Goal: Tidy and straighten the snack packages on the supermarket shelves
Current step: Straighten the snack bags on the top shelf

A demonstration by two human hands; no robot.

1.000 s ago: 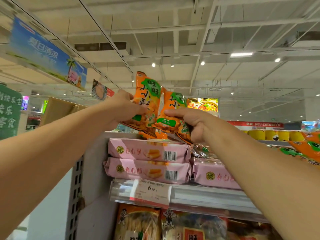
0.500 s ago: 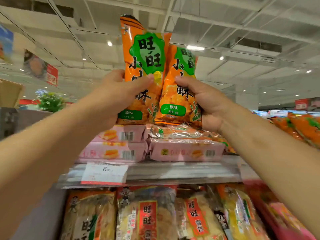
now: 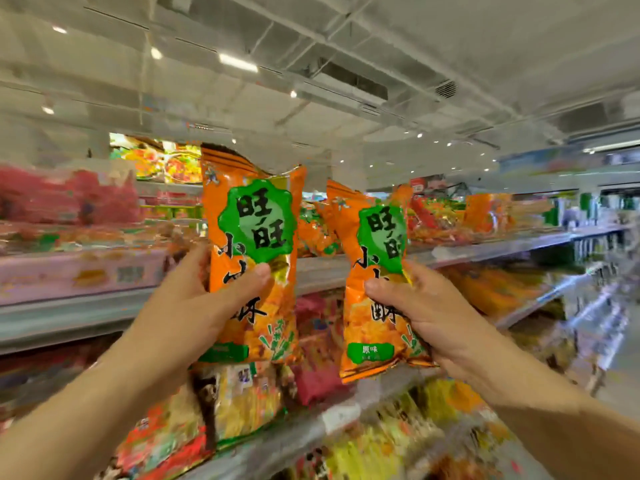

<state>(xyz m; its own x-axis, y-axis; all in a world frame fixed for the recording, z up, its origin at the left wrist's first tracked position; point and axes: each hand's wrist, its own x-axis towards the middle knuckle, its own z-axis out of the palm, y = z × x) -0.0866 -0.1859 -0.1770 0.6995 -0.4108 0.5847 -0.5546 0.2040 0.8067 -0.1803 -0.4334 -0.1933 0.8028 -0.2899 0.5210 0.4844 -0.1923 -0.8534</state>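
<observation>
While much of the background is smeared by blur, the two arms and what they hold read clearly. At the far left, a shelf edge runs across with pink packages lying on it and red packs above, too blurred to name. Moving right, the left hand is raised in front of the shelves, clenched around the lower half of an orange snack bag with a green label and black characters: the thumb lies across the bag's front at its middle, the fingers are wrapped behind its left edge. This bag stands upright above the hand, its top clear of the shelf. Below it, yellow and red packages sit on a lower shelf.

Just to the right, apart from the first bag with a gap between them, a second orange snack bag of the same kind is held lower and tilted slightly, its top leaning left. The right hand grasps it from its right side, thumb pressed across the front near the middle, fingers behind. Further right, more orange bags lie on the upper shelf, and the aisle recedes in blur
</observation>
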